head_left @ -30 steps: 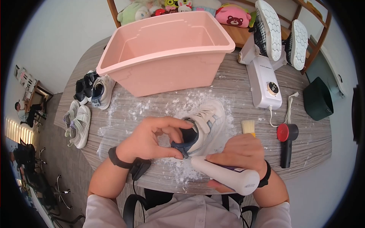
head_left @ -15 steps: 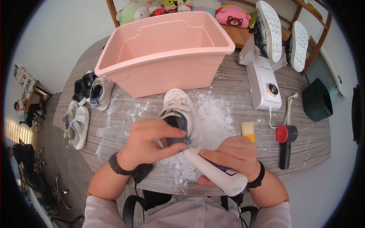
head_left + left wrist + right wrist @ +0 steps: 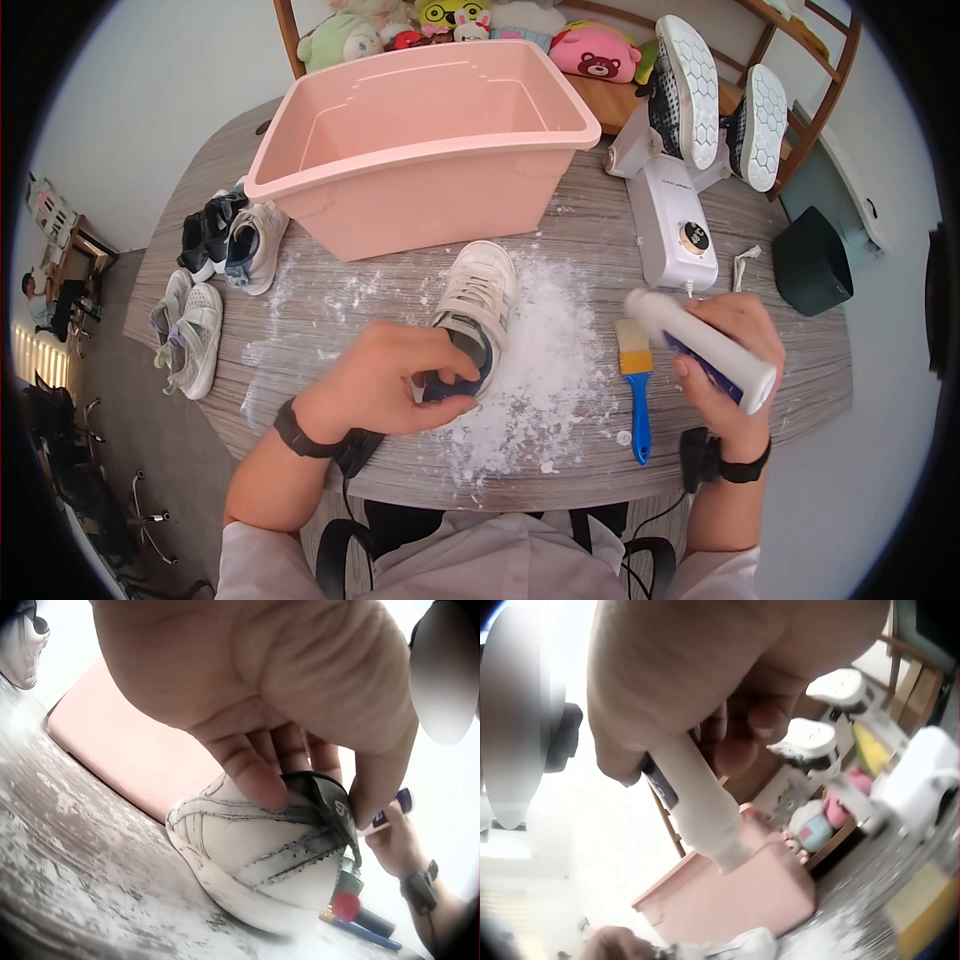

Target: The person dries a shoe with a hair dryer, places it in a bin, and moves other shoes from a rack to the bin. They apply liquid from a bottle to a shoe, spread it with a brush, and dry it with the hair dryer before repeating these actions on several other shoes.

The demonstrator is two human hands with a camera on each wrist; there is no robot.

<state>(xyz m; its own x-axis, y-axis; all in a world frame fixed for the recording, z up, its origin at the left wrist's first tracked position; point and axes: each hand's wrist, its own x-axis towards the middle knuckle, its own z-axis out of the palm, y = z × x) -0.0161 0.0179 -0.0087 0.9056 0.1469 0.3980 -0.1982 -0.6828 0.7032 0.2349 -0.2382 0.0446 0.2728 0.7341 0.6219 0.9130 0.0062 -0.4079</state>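
A white shoe (image 3: 478, 290) with a dark lining stands on the powdered table, toe pointing away from the person. The left hand (image 3: 385, 380) pinches its heel collar between thumb and fingers; the left wrist view shows the thumb and fingers at the shoe's dark heel edge (image 3: 330, 799). Raised above the table at the right, the right hand (image 3: 735, 365) grips a white bottle (image 3: 700, 345) with a dark label, its narrow end pointing left. In the right wrist view the bottle (image 3: 705, 802) tilts downward, clear of the shoe.
White powder (image 3: 540, 360) lies around the shoe. A brush with a blue handle (image 3: 638, 410) is between shoe and right hand. Behind stand a pink tub (image 3: 420, 205) and a white device (image 3: 672, 225) holding two shoes. More shoes (image 3: 200, 330) sit at the left; a dark green bin (image 3: 812, 262) is at the right.
The right hand has lifted the bottle away from the shoe's heel, up and to the right, uncovering the brush handle. The shoe has swung from pointing right to pointing away, its heel still held by the left hand.
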